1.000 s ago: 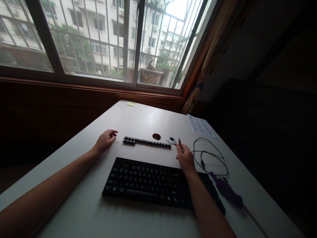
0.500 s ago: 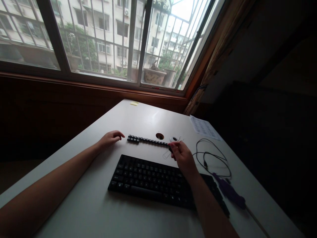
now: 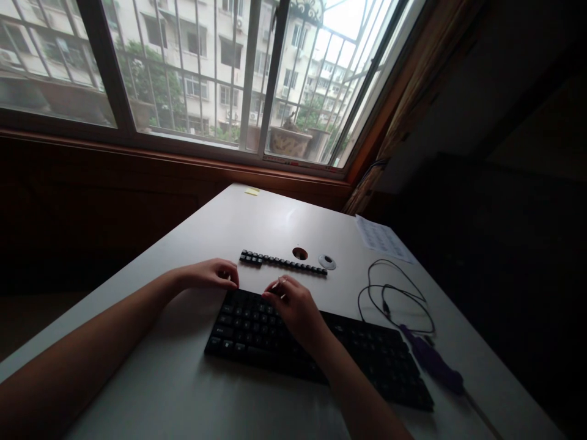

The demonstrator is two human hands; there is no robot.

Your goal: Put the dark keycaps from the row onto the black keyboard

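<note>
A black keyboard [image 3: 376,348] lies at a slant on the white desk, some of its keys hidden under my right forearm. At its far left corner is my left hand [image 3: 215,273], fingers curled and the tips closed against the keyboard's edge. My right hand [image 3: 293,304] is over the back row of keys, pinching a thin wire keycap puller [image 3: 280,282] that mostly hides behind the fingers. Whether the puller touches a key cannot be made out. Behind the keyboard, removed keycaps [image 3: 293,263] stand in a long row, with a short second row at its left end.
A round desk hole [image 3: 300,253] and its grey cover [image 3: 327,262] sit behind the keycaps. To the right are a looped black cable [image 3: 403,293], a purple object with a cord [image 3: 435,363] and printed paper [image 3: 383,237]. A yellow note [image 3: 252,191] lies at the far corner.
My right hand has moved left and nearer, from the right end of the keycap row to the keyboard's back row. My left hand has come down to the keyboard's left corner.
</note>
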